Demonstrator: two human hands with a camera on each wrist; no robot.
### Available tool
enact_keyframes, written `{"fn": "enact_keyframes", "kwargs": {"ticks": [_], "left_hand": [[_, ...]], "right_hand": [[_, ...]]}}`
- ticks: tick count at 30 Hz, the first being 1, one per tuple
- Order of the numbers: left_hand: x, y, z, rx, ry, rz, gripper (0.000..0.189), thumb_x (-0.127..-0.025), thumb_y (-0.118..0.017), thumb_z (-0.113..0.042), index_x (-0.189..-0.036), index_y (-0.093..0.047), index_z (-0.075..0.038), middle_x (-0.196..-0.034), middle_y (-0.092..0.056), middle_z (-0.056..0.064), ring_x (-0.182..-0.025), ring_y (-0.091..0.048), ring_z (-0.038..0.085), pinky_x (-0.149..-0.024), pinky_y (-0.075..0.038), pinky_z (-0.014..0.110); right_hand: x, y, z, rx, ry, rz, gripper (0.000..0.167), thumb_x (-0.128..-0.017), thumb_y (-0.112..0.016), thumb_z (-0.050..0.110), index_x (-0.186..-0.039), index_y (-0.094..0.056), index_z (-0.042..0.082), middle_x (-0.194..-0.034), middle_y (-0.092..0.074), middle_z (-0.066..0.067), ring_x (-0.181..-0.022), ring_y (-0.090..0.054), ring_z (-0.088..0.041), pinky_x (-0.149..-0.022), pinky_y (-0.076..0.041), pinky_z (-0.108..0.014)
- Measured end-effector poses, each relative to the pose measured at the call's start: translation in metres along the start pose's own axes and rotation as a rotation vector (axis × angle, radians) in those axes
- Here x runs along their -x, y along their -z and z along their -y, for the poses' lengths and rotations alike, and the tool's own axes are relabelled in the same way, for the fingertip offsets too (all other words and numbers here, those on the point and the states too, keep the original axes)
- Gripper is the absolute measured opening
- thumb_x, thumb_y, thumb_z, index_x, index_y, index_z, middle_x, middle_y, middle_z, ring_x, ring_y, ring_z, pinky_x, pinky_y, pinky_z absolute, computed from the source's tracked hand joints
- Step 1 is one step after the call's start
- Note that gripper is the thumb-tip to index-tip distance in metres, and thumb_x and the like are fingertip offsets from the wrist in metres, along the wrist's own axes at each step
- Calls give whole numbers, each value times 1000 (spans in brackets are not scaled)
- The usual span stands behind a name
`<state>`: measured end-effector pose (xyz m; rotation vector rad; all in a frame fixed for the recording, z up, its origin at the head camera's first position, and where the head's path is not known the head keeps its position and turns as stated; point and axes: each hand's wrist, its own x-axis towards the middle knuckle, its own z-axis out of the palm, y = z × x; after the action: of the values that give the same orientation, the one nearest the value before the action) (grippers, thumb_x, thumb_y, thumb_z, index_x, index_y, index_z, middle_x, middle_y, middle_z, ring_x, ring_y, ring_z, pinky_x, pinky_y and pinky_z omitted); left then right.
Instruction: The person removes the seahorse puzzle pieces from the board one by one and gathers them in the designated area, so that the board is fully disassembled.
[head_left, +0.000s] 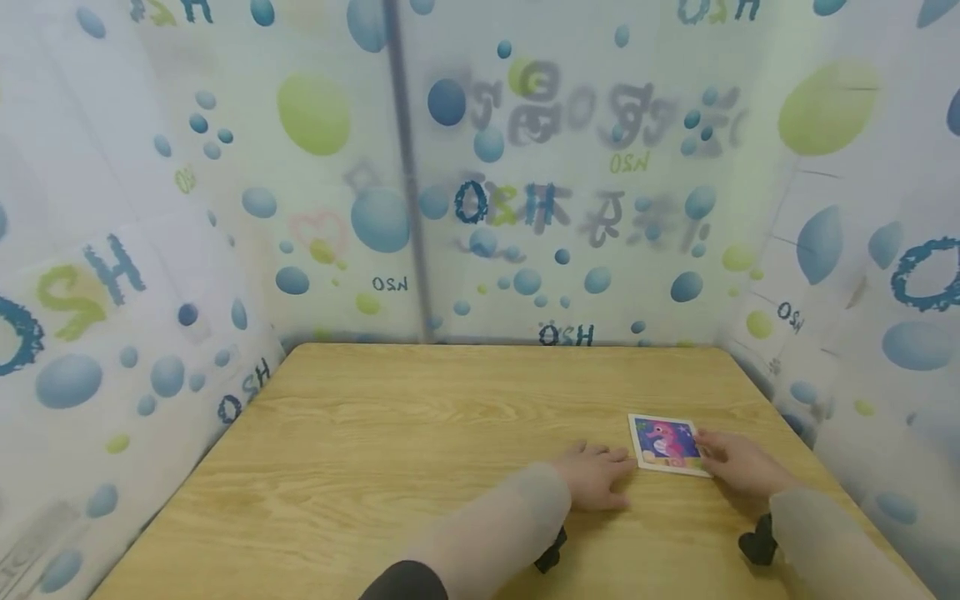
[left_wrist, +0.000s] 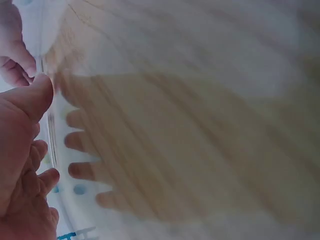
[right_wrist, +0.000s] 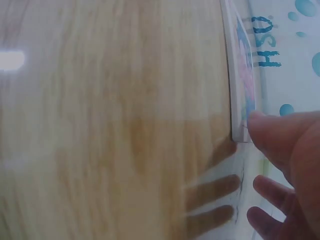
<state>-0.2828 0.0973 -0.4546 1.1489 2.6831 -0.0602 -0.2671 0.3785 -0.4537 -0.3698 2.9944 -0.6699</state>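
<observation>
A flat seahorse picture [head_left: 663, 442] with a white border lies on the wooden table, toward the right. Seen edge-on in the right wrist view, the seahorse picture [right_wrist: 243, 75] shows some thickness. My right hand [head_left: 742, 462] holds its right edge, with thumb and index finger at the border. The right thumb [right_wrist: 275, 132] meets the near corner, while two other fingers stay off it. On the opposite side, my left hand [head_left: 596, 475] is palm down with spread fingers, the fingertips close to the picture's left edge and nothing in its grasp.
The light wooden table [head_left: 420, 433] has glossy reflections and extends left and back from the hands. A printed curtain [head_left: 337, 208] with blue and green bubbles surrounds it at the back and sides. Dark wrist mounts [head_left: 759, 540] sit under both forearms.
</observation>
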Motion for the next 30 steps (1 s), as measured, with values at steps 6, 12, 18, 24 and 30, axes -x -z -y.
{"fn": "enact_keyframes", "kwargs": {"ticks": [6,12,18,24,30], "left_hand": [[-10,1,-12,-36,-19,33,61,-94,-36,-64,-150,-16,-47,-154,-11,-28,-143,-15,4,-118,-11,39],[-11,4,-11,-95,-35,19,60,-94,-37,-64,-149,-22,-45,-153,-14,-28,-142,-17,3,-118,-9,42],[0,9,1,-52,-25,35,63,-92,-43,-64,-149,-25,-43,-153,-19,-28,-142,-18,3,-118,-8,43],[16,12,20,-13,-12,50,61,-92,-49,-60,-148,-32,-42,-151,-25,-27,-143,-19,6,-118,-9,45],[38,22,39,20,-12,95,59,-95,-52,-51,-149,-35,-36,-152,-29,-22,-144,-19,9,-118,-9,45]], "right_hand": [[-2,-5,-1,7,53,44,42,-93,-61,14,-128,-56,-8,-136,-45,-34,-123,-40,-56,-98,-33,-66],[-2,-6,2,35,66,18,43,-92,-63,19,-127,-58,-7,-132,-49,-34,-120,-44,-54,-97,-35,-66],[-4,-7,11,35,72,21,44,-91,-65,22,-127,-59,-4,-131,-52,-31,-120,-45,-53,-96,-35,-66],[-14,-15,31,23,98,48,45,-93,-64,23,-129,-58,-3,-132,-53,-27,-122,-45,-50,-99,-36,-64],[-30,-22,51,17,127,86,45,-94,-61,22,-132,-56,-1,-138,-50,-23,-127,-43,-47,-102,-33,-62]]}}
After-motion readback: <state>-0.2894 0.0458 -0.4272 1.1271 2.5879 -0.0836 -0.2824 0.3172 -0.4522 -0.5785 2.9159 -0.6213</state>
